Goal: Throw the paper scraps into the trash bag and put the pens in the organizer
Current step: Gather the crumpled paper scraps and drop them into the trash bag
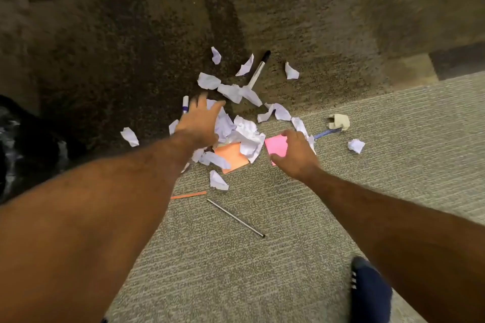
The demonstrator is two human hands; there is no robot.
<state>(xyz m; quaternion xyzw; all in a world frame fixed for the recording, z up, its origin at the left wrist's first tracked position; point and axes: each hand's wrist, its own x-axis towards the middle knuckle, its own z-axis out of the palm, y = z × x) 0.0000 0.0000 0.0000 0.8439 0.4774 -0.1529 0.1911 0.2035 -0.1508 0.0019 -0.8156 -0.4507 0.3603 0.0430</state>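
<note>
Several crumpled white paper scraps (246, 136) lie scattered on the carpet, with an orange sticky note (232, 156) and a pink sticky note (275, 145) among them. My left hand (200, 120) hovers over the pile, fingers spread, holding nothing. My right hand (295, 155) is over the pink note, thumb and fingers at its edges. A black-capped white pen (258, 68) lies at the far side, a purple-banded marker (185, 103) beside my left hand, a blue pen (324, 134) to the right, a thin grey pen (236, 217) and an orange pen (189, 194) nearer me.
A black trash bag (15, 144) sits at the left edge. A crumpled beige paper (339, 121) lies to the right. My foot in a dark sock (367, 294) stands at the bottom right. No organizer is in view. Dark carpet lies beyond, lighter carpet near me.
</note>
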